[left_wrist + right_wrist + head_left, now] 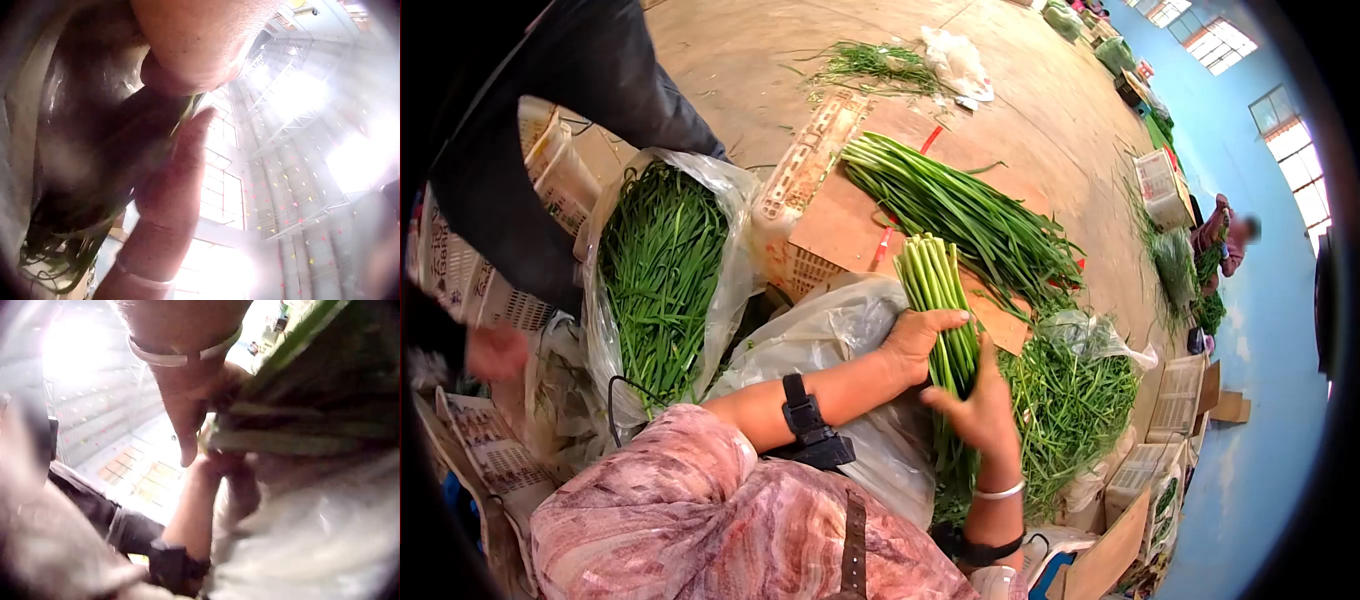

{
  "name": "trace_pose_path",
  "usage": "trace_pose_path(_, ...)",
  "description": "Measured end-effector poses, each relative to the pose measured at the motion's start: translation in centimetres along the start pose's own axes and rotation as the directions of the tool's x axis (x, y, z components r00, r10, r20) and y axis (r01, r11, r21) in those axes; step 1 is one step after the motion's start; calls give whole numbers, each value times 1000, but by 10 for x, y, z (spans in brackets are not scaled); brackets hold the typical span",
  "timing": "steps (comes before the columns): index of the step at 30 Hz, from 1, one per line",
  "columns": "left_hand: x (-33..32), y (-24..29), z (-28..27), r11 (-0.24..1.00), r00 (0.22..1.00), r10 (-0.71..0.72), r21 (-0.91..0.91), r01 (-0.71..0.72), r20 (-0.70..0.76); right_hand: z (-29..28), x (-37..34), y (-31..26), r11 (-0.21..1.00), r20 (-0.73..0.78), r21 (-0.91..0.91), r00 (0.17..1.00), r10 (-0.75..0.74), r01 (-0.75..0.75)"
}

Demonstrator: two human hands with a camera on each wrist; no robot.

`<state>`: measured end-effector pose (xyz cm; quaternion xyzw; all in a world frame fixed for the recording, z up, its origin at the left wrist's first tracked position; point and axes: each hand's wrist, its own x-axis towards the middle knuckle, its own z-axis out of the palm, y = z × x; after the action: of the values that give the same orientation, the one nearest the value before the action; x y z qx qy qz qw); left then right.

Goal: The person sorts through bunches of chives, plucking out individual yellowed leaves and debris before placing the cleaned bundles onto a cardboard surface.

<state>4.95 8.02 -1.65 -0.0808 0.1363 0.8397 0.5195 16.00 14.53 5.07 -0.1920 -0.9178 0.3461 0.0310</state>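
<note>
My left hand [915, 342] grips a bunch of green chives [933, 275] near its pale cut ends, thumb laid across the stalks. The bunch stands nearly upright in the head view, cut ends up and leaves hanging below. My right hand [983, 405] is at the bunch's right side, lower down, with fingers extended and thumb spread over the leaves. In the left wrist view the chives [69, 250] are dark and blurred. The right wrist view shows the right hand [194, 400] close to the stalks, its inner side partly hidden.
A bigger pile of chives [960, 210] lies on cardboard [830, 232] over a crate [805, 165]. Loose chives [1070, 410] fill a bag at right; another plastic bag [735, 215] of chives stands at left. A person's leg [615, 75] is close at upper left. Someone sits by the blue wall.
</note>
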Motion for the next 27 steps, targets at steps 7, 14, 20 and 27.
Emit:
trace_pose_path(7,9,2,21,986,980,168,7,-168,-108,21,12,-4,955,-197,-270,978,74,-126)
trace_pose_path(14,79,84,78,940,968,248,-252,-231,39,-55,141,-41,749,-67,-643,963,-261,158)
trace_pose_path(20,109,161,45,978,975,207,48,-204,-79,-67,260,-57,564,140,-756,925,-354,331)
trace_pose_path(27,62,214,-12,407,863,488,842,-354,126,24,316,32,590,114,-679,857,-503,437)
